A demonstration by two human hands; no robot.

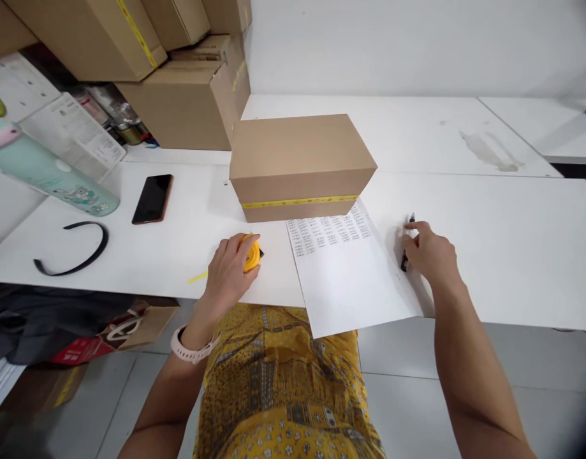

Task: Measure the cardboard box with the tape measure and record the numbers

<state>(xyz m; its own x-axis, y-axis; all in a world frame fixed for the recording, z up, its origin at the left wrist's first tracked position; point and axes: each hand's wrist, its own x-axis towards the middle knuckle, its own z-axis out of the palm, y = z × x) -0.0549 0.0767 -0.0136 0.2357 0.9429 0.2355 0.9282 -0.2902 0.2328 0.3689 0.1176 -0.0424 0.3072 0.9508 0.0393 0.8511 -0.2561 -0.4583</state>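
Observation:
My left hand (230, 271) is wrapped over a yellow tape measure (253, 255) on the white table. A short piece of yellow tape shows to the left of that hand. On the right, my right hand (429, 252) has thumb and index finger closed around a black pen (404, 261), which lies against the table surface. Between the hands is a sheet of paper (352, 287) with handwritten rows at its top, its lower edge hanging past the table's front. A closed cardboard box (297, 153) with yellow printed tape rests partly on the sheet's top.
Left of my left hand lie a dark phone (153, 199) and a curved black band (99, 245). A mint-green bottle (67, 175) stands at the far left. Several cardboard boxes (187, 102) are stacked behind. A paper bag (144, 325) sits below the table.

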